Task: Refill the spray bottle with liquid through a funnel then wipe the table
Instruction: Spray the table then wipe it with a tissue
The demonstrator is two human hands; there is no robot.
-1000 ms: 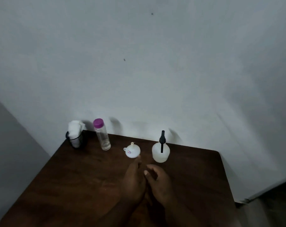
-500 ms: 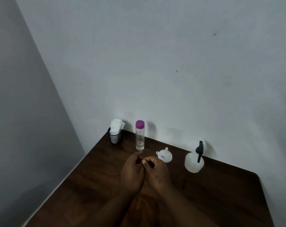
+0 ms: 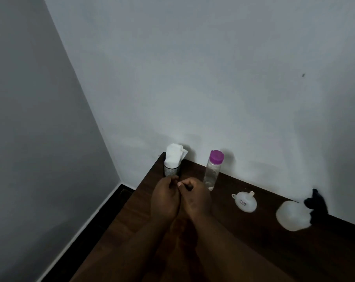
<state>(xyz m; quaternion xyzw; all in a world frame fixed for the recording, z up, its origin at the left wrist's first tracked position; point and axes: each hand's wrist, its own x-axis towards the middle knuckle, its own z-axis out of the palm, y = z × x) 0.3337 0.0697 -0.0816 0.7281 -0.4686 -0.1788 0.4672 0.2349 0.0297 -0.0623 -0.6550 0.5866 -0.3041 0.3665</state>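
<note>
A round translucent white spray bottle (image 3: 292,217) with a black spray head stands at the right by the wall, blurred. A small white funnel (image 3: 245,202) lies wide end down to its left. A clear bottle (image 3: 212,171) with a purple cap stands upright further left, a little liquid at its bottom. My left hand (image 3: 165,198) and my right hand (image 3: 196,197) are side by side over the dark wooden table (image 3: 254,251), fingers curled inward and touching each other. I see nothing held in either hand. The right hand's knuckles are just in front of the clear bottle.
A black mesh holder (image 3: 171,170) stuffed with white tissues stands at the table's far left corner, just beyond my left hand. Grey walls close in behind and to the left. The table's left edge drops to a floor with a dark skirting.
The view has swung left, so the objects have shifted right in the frame. My hands stay joined and now sit nearer the tissue holder and the clear bottle.
</note>
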